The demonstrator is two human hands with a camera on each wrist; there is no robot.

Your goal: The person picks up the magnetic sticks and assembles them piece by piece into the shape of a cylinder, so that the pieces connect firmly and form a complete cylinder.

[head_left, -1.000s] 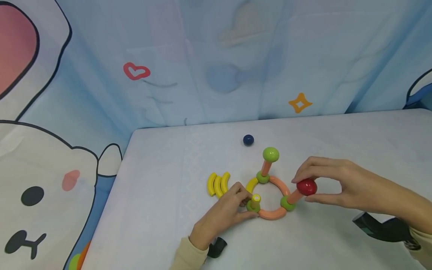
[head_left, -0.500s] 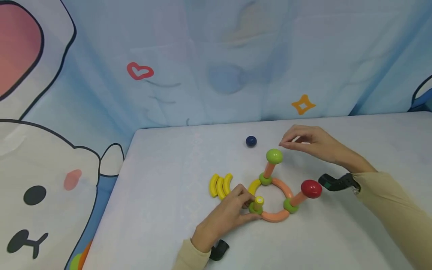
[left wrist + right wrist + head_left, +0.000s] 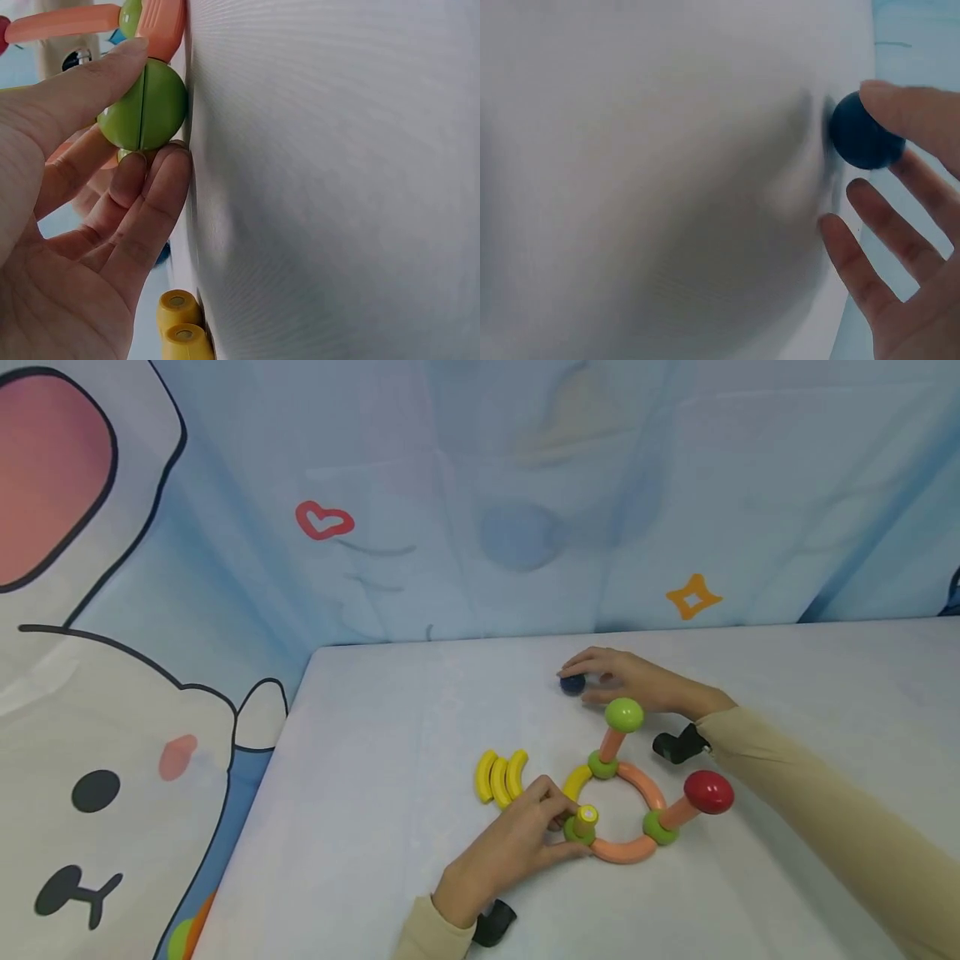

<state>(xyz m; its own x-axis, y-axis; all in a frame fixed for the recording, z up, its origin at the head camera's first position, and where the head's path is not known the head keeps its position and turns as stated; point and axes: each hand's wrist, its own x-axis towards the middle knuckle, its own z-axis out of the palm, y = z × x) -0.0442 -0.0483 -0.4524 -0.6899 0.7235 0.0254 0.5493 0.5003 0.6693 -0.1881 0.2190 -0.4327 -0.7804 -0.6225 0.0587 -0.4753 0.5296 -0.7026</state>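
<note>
A ring of curved orange and yellow pieces [image 3: 624,850], joined by green balls, lies on the table. My left hand [image 3: 517,843] holds its near-left green ball [image 3: 154,109] between thumb and fingers, where a short yellow rod [image 3: 586,819] stands up. Two orange rods rise from the ring's other joints, one topped by a light green ball [image 3: 624,715], the other tilted with a red ball [image 3: 708,792]. Beyond the ring, my right hand [image 3: 637,681] pinches a dark blue ball [image 3: 864,133] between thumb and index finger; the ball appears to rest on the table.
Several curved yellow pieces [image 3: 500,779] lie side by side, left of the ring. The white-covered table [image 3: 375,793] ends at a blue printed curtain [image 3: 480,510]. The green-topped rod stands just in front of my right hand.
My right hand has left the red ball, passed behind the green-topped rod and reached the dark blue ball. The left hand keeps its hold on the green ball.
</note>
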